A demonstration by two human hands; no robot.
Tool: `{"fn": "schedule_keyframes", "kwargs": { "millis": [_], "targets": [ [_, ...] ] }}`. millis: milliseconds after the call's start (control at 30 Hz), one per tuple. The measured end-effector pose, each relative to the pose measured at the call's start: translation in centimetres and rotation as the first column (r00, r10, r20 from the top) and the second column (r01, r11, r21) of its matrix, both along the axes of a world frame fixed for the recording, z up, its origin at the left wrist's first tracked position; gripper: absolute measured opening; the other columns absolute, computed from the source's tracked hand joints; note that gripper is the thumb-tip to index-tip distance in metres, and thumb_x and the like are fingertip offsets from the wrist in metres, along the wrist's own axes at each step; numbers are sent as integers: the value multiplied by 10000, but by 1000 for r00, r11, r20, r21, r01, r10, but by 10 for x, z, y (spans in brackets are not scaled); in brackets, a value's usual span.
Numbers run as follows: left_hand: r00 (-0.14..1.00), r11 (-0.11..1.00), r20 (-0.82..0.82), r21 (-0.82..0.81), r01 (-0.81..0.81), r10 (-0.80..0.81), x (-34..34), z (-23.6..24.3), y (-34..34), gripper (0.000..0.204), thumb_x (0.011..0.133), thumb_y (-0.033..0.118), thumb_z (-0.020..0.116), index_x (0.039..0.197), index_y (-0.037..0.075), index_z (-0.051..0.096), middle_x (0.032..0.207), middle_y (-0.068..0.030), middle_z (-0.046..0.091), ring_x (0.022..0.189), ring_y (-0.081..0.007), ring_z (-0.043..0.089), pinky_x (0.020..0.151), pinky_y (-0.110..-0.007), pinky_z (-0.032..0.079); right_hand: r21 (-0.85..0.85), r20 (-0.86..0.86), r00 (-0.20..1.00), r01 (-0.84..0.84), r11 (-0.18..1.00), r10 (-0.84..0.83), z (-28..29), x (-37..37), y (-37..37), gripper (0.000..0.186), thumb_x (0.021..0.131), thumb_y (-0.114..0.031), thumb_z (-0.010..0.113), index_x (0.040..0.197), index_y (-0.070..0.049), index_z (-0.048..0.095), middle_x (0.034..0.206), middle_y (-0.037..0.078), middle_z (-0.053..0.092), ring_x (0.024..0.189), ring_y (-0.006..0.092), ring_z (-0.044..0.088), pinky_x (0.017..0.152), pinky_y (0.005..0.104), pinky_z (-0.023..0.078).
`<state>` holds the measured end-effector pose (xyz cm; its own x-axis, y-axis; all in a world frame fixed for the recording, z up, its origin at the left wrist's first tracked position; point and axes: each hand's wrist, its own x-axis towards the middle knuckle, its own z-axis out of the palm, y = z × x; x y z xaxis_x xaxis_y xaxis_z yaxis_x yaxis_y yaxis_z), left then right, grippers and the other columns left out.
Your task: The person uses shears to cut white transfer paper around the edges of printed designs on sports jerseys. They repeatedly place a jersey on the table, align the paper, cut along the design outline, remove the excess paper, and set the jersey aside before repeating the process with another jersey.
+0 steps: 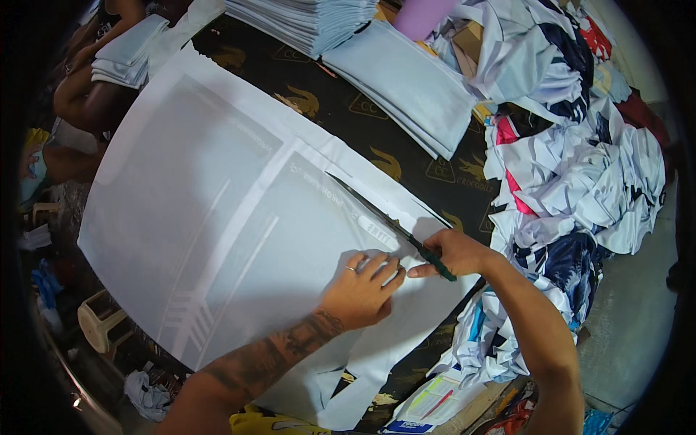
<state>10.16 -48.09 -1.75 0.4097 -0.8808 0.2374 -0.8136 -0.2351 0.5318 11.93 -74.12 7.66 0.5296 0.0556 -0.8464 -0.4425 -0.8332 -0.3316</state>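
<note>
A large white sheet (163, 152) of fabric or paper, with pale grey panels and faint reversed lettering, lies across the dark patterned table top (417, 167). My left hand (366, 290) rests on the sheet with its fingers spread, a ring on one finger. Just to its right, my right hand (460, 255) grips long dark scissors (380, 215) by their green handles. The blades point to the upper left, along a panel's edge near the sheet's far right border. Whether the blades are parted is hard to make out.
Stacked pale folded fabric (290, 25) and a folded bundle (409, 80) lie at the back. Heaped white cloth pieces (573, 174) line the right side. A person's arm (80, 101) shows at far left, above a beige plastic stool (105, 319).
</note>
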Motion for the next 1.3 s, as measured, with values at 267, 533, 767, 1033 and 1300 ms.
{"fn": "schedule_keyframes", "kwargs": {
  "millis": [267,533,767,1033,1300],
  "targets": [
    [949,999,-312,-47,20,-34,25,22,7,529,794,218,766,1276,34,645,1336,-151,608,1317,-316,518,1122,-515,386,-11,-22,999,24,1000,-24,2,44,34,807,749,-808,811,802,-13,684,721,95,629,724,239,613,692,408,478],
    [851,851,-56,-35,-525,522,222,52,155,356,807,43,669,1160,74,698,1134,-143,663,1128,-373,603,1017,-536,431,-67,-57,998,4,998,-8,6,81,59,756,771,-772,826,833,-26,725,753,115,666,759,255,662,715,407,508],
    [856,855,47,-106,-507,514,265,43,170,335,855,78,671,1190,93,679,1134,-135,631,1069,-338,576,927,-495,417,-40,-14,998,63,997,-63,2,108,81,773,723,-800,844,766,-44,686,721,90,637,734,236,638,690,398,488],
    [905,995,-414,-15,98,-95,128,62,190,281,900,126,741,1180,111,716,1016,-50,712,1004,-244,657,904,-444,472,-73,-32,999,-3,997,1,0,151,108,796,747,-801,828,677,-40,604,650,65,574,647,221,583,642,398,457],
    [781,945,-551,-46,324,-295,107,59,202,210,942,111,684,1150,84,701,953,-18,674,943,-187,644,893,-396,475,-79,7,1000,-18,997,19,2,198,134,813,717,-808,848,671,-37,594,614,70,541,631,220,572,632,390,455]
  ]
}}
